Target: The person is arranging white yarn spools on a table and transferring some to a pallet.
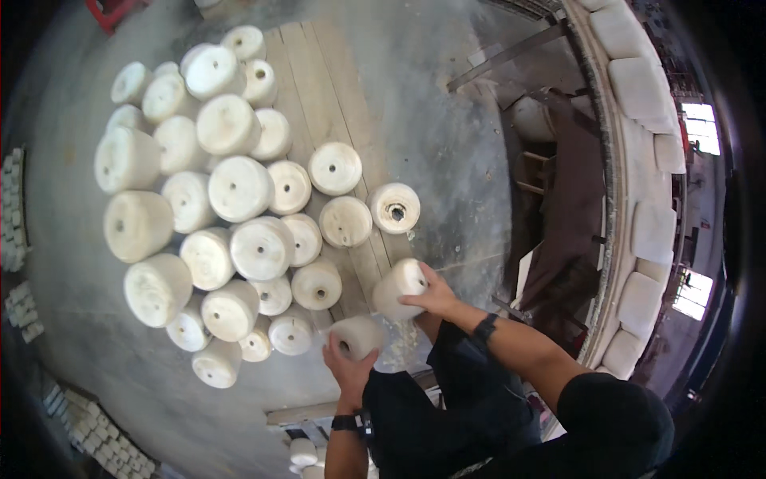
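Note:
My left hand (349,374) is closed on the rim of a white, drum-shaped plaster mould (365,334), tilted so that the hole in its end faces the lower left. Just to the right, my right hand (437,295) grips a second white plaster mould (389,294) by its end, beside the central hole. Both moulds are close together in front of my knees. Nearest beyond them are a mould with a ragged dark hole (407,201) and a stained one (346,222), which stand on wooden planks (361,271). The undersides of the two held moulds are hidden.
Many similar moulds (234,188) stand in a stacked cluster at the left, partly on the planks. A long rack with pale, rounded blocks (653,230) curves along the right, with dark brown cloth (568,207) beneath. Stacked white pieces (104,435) line the far left.

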### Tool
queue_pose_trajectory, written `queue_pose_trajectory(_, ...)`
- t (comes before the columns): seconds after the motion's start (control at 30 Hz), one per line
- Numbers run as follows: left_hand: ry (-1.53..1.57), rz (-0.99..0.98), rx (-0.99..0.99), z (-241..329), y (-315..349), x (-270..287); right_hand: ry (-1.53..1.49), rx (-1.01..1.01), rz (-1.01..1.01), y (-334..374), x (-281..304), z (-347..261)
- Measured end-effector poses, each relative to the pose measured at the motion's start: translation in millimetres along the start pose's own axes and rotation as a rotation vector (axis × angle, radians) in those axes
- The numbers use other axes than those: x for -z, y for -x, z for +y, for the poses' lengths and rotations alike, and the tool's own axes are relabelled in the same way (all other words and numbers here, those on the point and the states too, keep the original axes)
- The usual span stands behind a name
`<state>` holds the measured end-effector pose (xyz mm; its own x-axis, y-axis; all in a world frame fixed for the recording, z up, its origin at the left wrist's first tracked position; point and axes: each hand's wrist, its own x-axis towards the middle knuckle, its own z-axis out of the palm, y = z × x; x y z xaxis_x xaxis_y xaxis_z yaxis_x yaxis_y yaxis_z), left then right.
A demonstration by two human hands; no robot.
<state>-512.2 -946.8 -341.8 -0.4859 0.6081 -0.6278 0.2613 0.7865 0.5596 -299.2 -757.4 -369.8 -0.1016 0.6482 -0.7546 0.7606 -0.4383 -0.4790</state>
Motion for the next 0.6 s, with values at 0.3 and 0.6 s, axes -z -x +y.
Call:
queue_pose_trajectory(0.3,1.362,-0.379,0.513,66.5,79.9,106.5,-1.076,-0.520,-0.537,191.8,147.1,-41.4)
queue_pose_trajectory(0.6,1.340,-1.032,0.159,243.6,122.0,194.4,-1.602,0.018,-0.466,413.6,222.8,-90.6)
